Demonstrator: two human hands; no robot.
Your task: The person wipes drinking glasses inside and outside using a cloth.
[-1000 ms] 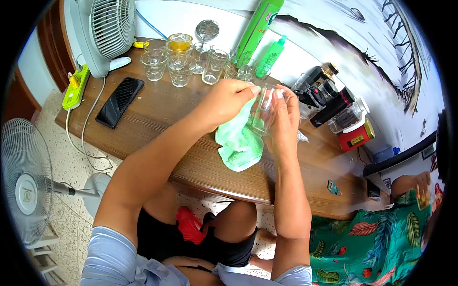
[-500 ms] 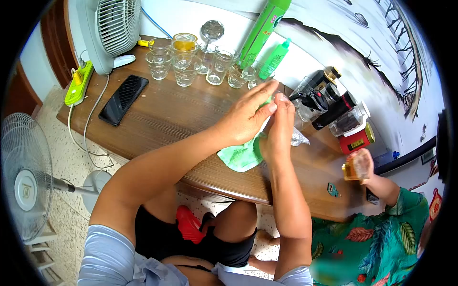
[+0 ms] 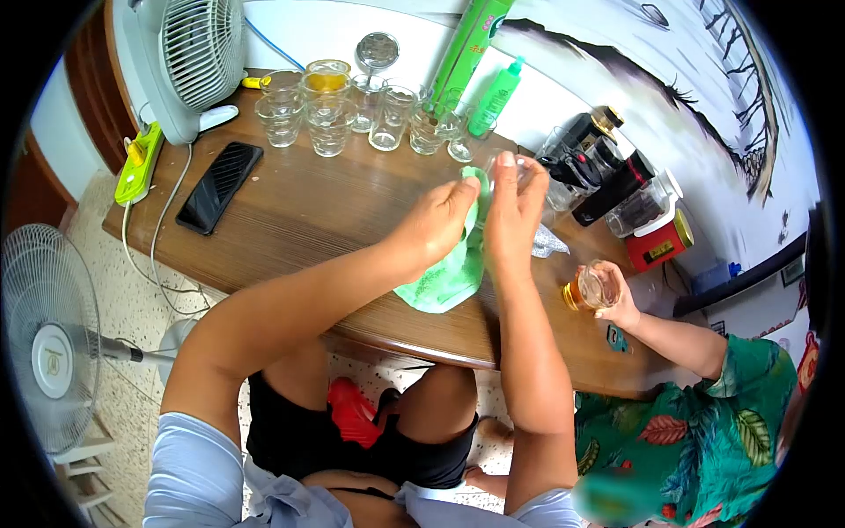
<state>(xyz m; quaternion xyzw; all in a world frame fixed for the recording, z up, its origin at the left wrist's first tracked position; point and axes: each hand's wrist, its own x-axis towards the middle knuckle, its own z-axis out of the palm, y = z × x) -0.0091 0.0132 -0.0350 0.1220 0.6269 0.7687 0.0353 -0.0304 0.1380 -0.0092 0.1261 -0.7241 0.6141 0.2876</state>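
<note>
My left hand (image 3: 433,222) pinches a light green cloth (image 3: 443,283), which hangs down over the front part of the wooden table. Close beside it, my right hand (image 3: 510,220) is raised with its fingers curled round a clear drinking glass (image 3: 493,169), mostly hidden by the fingers and cloth. Part of the cloth lies between the two hands, against the glass. Behind them stands a group of clear glasses (image 3: 329,128) on the table.
Another person's hand (image 3: 621,299) holds a glass of amber liquid (image 3: 588,287) at the right. A phone (image 3: 220,187), box fan (image 3: 189,66) and power strip (image 3: 139,165) are left. Green bottle (image 3: 495,99), dark jars (image 3: 613,187) and a red tin (image 3: 660,245) stand at the back.
My hands have moved apart from pressing together, the left one lower and leftward. The other person's hand has moved left with the amber glass, and its rim now shows.
</note>
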